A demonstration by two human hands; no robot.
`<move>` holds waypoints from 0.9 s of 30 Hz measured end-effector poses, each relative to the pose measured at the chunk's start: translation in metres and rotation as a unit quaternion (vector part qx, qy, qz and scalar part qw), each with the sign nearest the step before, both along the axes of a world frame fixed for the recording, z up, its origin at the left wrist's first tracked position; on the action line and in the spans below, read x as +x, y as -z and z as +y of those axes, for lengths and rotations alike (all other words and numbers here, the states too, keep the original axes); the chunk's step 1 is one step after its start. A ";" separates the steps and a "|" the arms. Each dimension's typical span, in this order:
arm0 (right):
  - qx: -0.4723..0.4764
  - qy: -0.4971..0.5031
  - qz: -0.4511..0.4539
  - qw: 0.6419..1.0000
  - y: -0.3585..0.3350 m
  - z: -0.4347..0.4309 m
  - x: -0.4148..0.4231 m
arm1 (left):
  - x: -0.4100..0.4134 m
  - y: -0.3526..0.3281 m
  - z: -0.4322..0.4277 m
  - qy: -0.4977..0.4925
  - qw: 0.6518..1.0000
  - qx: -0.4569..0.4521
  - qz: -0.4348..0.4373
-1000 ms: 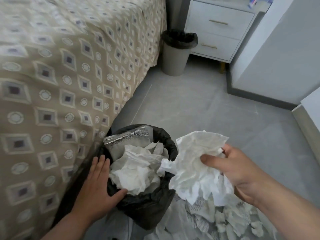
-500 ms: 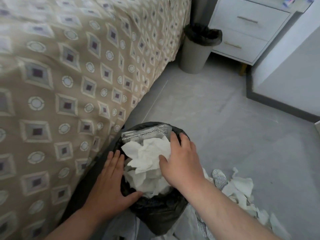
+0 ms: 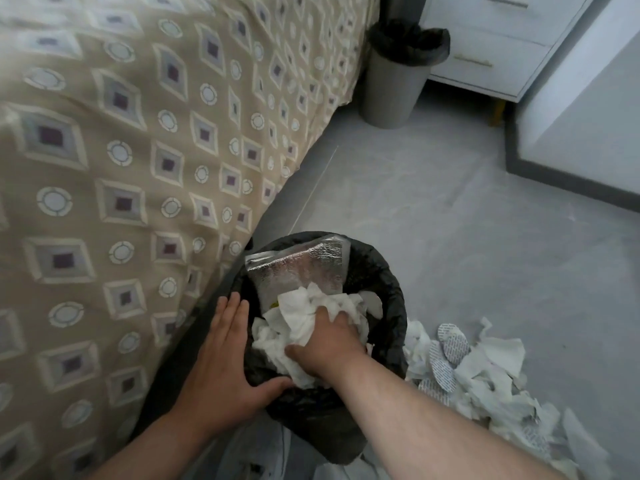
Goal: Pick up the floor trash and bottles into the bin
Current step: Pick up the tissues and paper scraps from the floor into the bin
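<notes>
A small bin with a black liner (image 3: 389, 306) stands on the grey floor beside the bed. Inside it are a silver foil pouch (image 3: 298, 268) and crumpled white paper (image 3: 294, 315). My right hand (image 3: 329, 341) presses down on that paper inside the bin, its fingertips sunk out of sight in the folds. My left hand (image 3: 225, 368) lies flat against the bin's left side, fingers straight, thumb along the near rim. More torn white paper and printed oval pads (image 3: 485, 368) lie in a pile on the floor right of the bin.
The patterned bedspread (image 3: 121, 168) fills the left side, close against the bin. A second grey bin with a black liner (image 3: 398, 81) stands at the back by a white nightstand (image 3: 491, 46). A white wall with dark skirting (image 3: 568, 181) runs along the right.
My right hand carried a wad of white paper from the right over the bin, set it inside and now pushes it deeper. My left hand stayed on the bin's side.
</notes>
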State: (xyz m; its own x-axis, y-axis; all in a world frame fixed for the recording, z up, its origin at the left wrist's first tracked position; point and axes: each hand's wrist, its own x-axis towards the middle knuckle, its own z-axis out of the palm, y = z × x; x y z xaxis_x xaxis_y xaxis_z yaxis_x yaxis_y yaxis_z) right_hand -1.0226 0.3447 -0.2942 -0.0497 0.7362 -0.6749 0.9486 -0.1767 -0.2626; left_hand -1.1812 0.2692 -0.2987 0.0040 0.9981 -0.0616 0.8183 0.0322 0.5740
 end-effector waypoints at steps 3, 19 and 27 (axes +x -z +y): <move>0.037 -0.058 -0.005 0.998 -0.033 0.001 0.005 | -0.001 0.000 0.004 0.005 1.000 0.030 0.007; 0.132 0.205 0.039 0.969 -0.088 -0.108 0.344 | 0.248 -0.085 0.011 0.467 0.882 -0.060 0.015; 0.045 0.197 0.017 0.979 0.003 -0.137 0.391 | 0.288 0.071 -0.033 0.298 0.907 -0.173 0.242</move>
